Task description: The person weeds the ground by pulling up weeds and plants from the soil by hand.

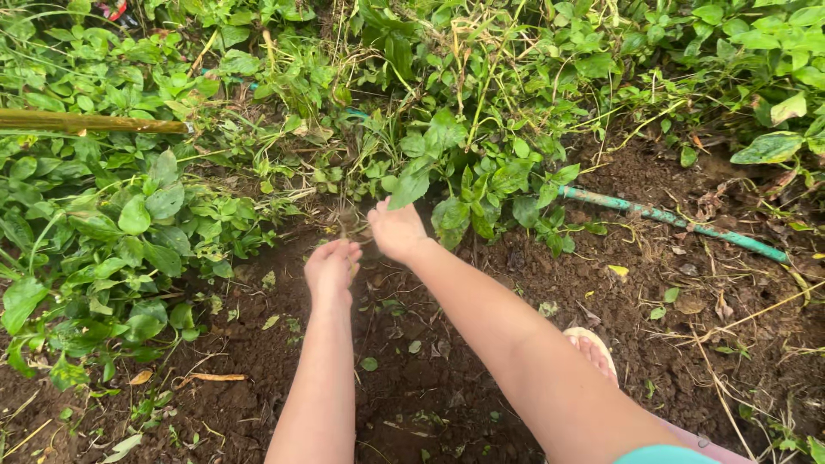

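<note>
Down at the weedy edge of the bare soil (412, 404), both the left hand (332, 268) and right hand (397, 230) pinch a small weed stem (347, 222); gripping low near the roots seems wisest.

Garden plot of dark soil under flat daylight

Bare, crumbly soil (430, 404) strewn with dry stalks and fallen leaves fills the lower ground. A green hose (670, 219) lies slanting across it at the right. Beyond and to the left of the hose, leafy green weeds (129, 223) crowd the ground; far left of it, a bamboo pole (86, 123) lies level among them.
</note>
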